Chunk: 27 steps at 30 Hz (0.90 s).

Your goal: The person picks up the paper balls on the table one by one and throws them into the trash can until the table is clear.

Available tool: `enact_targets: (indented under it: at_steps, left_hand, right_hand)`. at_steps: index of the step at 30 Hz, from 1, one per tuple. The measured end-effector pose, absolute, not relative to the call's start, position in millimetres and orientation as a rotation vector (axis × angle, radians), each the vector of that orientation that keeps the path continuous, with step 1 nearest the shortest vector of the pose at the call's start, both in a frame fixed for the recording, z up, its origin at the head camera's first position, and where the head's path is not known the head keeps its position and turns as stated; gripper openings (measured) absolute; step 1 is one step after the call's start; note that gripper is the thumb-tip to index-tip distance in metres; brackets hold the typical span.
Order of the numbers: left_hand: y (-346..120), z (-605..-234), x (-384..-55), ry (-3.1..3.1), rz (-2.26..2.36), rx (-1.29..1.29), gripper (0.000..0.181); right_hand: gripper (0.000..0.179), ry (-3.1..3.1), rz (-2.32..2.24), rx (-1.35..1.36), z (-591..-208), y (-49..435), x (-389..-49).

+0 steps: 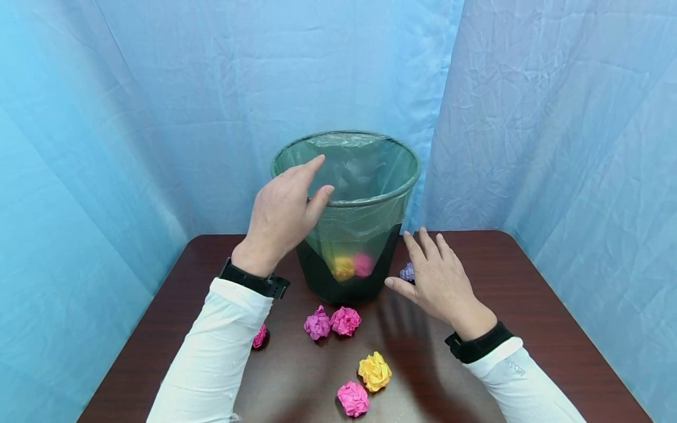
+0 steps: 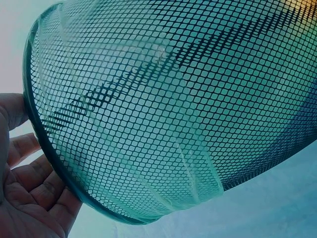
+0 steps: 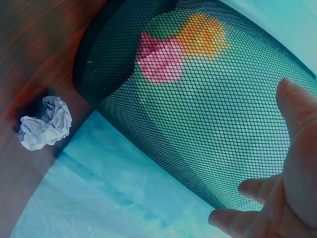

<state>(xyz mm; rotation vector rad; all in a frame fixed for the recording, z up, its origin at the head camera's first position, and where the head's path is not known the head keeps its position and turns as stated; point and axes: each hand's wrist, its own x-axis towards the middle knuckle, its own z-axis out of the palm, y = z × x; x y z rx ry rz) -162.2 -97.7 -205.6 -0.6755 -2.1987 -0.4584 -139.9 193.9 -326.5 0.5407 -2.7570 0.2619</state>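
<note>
A green-lined mesh wastebasket (image 1: 349, 226) stands upright on the table, with a yellow paper ball (image 3: 202, 37) and a pink paper ball (image 3: 162, 59) showing through its mesh. My left hand (image 1: 282, 208) is at the near left of its rim, fingers extended and thumb apart, holding nothing. To the right of the basket hovers my right hand (image 1: 441, 285), fingers spread and nothing in its grasp. Partly hidden behind that hand is a pale purple crumpled paper ball (image 1: 406, 272), which the right wrist view shows whole, lying beside the basket's base.
In front of the basket lie a purple-pink ball (image 1: 317, 323) and a pink one (image 1: 346, 321), side by side. Nearer are a yellow ball (image 1: 375, 372) and another pink ball (image 1: 353, 399). My left sleeve partly covers one more pink ball (image 1: 260, 336). Blue curtains (image 1: 222, 106) surround the table.
</note>
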Motion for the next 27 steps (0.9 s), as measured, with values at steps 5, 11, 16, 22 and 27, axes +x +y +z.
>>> enact_targets:
  at_steps: [5,11,16,22,27]
  left_hand:
    - [-97.8,-205.9,-162.2,-2.193,-0.464,-0.678,0.053]
    - [-97.9,-206.5,-162.2,-2.195,-0.474,-0.676,0.053]
    - [-97.6,-206.7,-161.9,-2.191,-0.485,-0.674,0.054]
    - [-99.2,-206.6,-160.8,-2.164,-0.494,-0.682,0.054]
    - [-103.0,-208.1,-159.7,-2.165,-0.505,-0.671,0.055]
  right_hand:
    - [0.100,-2.762,0.265,0.533,-326.2,193.8,-139.5]
    - [0.101,-2.769,0.262,0.531,-325.9,193.9,-139.6]
    - [0.101,-2.764,0.258,0.541,-326.0,194.0,-140.2]
    - [0.101,-2.755,0.253,0.551,-325.6,193.7,-140.7]
    - [0.101,-2.759,0.250,0.549,-325.8,192.7,-140.5]
